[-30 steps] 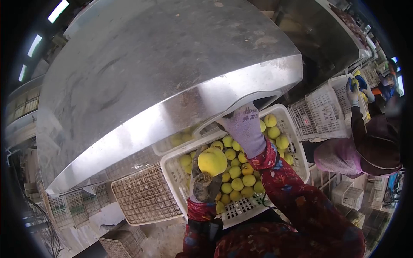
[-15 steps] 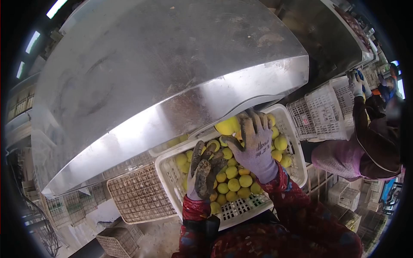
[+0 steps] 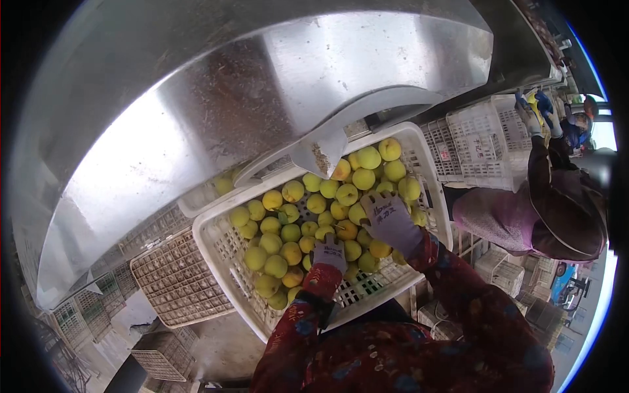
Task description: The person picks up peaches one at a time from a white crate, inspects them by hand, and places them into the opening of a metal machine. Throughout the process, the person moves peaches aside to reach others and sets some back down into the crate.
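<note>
A white plastic crate [image 3: 213, 255] holds many yellow-green peaches [image 3: 275, 265]. My left hand [image 3: 329, 254], in a grey-purple glove, lies palm down on the peaches near the crate's front side, fingers bent and their tips hidden among the fruit. My right hand [image 3: 394, 224], in a matching glove with writing on its back, rests over peaches on the right side. Its fingers and thumb are apart; the fingertips touch the fruit, and nothing shows lifted in either hand.
A shiny metal machine with a curved edge [image 3: 314, 56] overhangs the crate's far side. Brownish crates [image 3: 183, 278] stand at left, white crates [image 3: 485, 147] at right. A co-worker in a purple-grey top [image 3: 498, 219] works at right, gloved hands holding something yellow.
My view has shifted, showing more peaches. My left hand, palm turned up before, is now palm down on the fruit. My right hand has come back from the crate's far side.
</note>
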Tool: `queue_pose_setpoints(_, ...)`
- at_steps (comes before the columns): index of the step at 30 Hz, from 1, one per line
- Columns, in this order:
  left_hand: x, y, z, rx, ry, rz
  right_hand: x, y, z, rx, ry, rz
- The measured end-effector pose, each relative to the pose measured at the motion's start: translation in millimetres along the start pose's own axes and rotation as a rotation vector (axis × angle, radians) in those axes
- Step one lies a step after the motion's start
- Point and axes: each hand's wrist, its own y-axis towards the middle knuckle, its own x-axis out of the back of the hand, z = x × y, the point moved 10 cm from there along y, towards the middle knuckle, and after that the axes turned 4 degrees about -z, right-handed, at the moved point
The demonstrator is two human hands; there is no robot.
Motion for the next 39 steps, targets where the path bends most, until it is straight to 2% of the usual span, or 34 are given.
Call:
queue_pose_setpoints(2,6.8,-6.0,4.0,0.006,-0.16,-0.075,-55.2,6.3,8.6,0.146,-0.423,0.043)
queue_pose_setpoints(5,15.7,-19.5,5.3,0.035,-0.245,-0.22,-69.9,17.1,13.9,0.155,-0.642,0.056)
queue_pose_setpoints(6,21.5,-27.4,4.1,0.044,-0.247,-0.272,-65.8,14.6,13.1,0.119,-0.466,0.155)
queue_pose_setpoints(8,33.2,-34.9,3.0,0.064,-0.227,-0.221,-49.0,12.7,8.8,0.053,-0.132,0.322)
queue_pose_setpoints(11,28.3,-31.3,3.3,0.024,-0.282,-0.151,4.5,-11.0,2.0,-0.097,0.63,-0.083)
queue_pose_setpoints(14,18.7,-23.0,6.4,-0.009,-0.314,-0.221,23.1,-30.9,13.4,-0.281,1.973,0.076)
queue_pose_setpoints(15,17.0,-19.5,3.6,-0.017,-0.317,-0.265,36.3,-37.2,23.7,-0.317,2.172,0.11)
queue_pose_setpoints(18,21.1,-17.3,-11.1,0.05,-0.201,-0.188,73.7,-29.9,29.7,-0.174,1.952,-0.134)
queue_pose_setpoints(19,21.0,-15.1,-9.3,0.041,-0.198,-0.172,87.2,-29.2,31.2,-0.209,1.836,-0.214)
queue_pose_setpoints(22,15.7,-13.9,-4.8,-0.048,-0.271,-0.114,176.8,-31.4,43.6,0.017,0.931,-0.694)
queue_pose_setpoints(23,19.0,-18.8,2.2,-0.064,-0.289,-0.224,183.3,-29.0,42.5,0.02,0.898,-0.766)
queue_pose_setpoints(26,28.6,-44.9,17.4,-0.095,-0.539,-0.236,178.4,-12.3,38.3,-0.102,0.861,-0.768)
queue_pose_setpoints(27,40.3,-55.4,20.8,-0.152,-0.592,-0.326,186.6,-6.6,40.3,-0.077,0.844,-0.818)
queue_pose_setpoints(30,57.9,-77.9,47.8,-0.153,-0.881,-0.401,192.4,9.5,43.1,-0.141,0.64,-0.924)
queue_pose_setpoints(31,81.4,-93.5,52.3,-0.267,-0.89,-0.596,197.8,18.3,44.4,-0.133,0.493,-1.029)
queue_pose_setpoints(34,130.5,-141.5,69.6,-0.355,-1.33,-0.652,196.8,64.0,37.2,-0.248,0.227,-1.018)
queue_pose_setpoints(35,147.6,-156.7,68.4,-0.46,-1.498,-0.681,200.6,62.7,34.7,-0.267,0.263,-0.967)
queue_pose_setpoints(36,161.3,-166.3,69.4,-0.572,-1.665,-0.708,206.7,57.5,29.5,-0.211,0.424,-0.971)
queue_pose_setpoints(37,176.4,-175.6,72.3,-0.631,-1.484,-0.797,212.6,52.1,21.4,-0.151,0.585,-0.968)
queue_pose_setpoints(39,196.4,-193.7,64.6,-0.656,-1.551,-0.821,209.1,29.6,11.1,-0.035,0.903,-0.993)
